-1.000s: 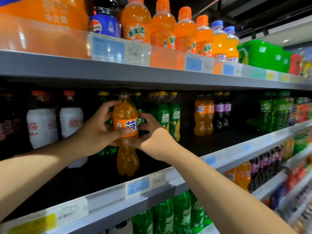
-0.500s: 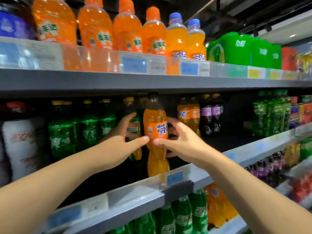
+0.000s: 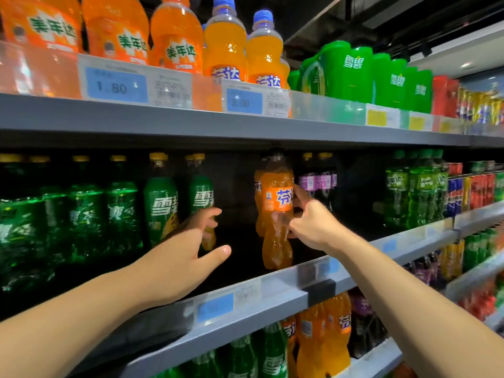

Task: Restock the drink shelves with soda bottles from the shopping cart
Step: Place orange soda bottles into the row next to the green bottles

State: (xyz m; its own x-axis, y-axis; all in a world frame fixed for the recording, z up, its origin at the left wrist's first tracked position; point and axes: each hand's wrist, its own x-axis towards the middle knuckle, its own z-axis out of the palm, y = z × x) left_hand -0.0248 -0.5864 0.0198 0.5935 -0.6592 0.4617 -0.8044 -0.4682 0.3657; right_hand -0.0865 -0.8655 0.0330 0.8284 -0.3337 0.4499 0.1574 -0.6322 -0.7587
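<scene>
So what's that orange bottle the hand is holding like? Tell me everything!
The orange soda bottle is clear plastic full of orange drink. It has a dark cap, a pinched waist and an orange label with blue-and-white writing. It is upright near the front of the middle shelf, with another orange bottle right behind. The right hand grips its middle; the left hand is off it.

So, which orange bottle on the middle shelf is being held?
The front orange bottle, gripped at its waist by the right hand; the rear bottle stands half hidden.
</scene>
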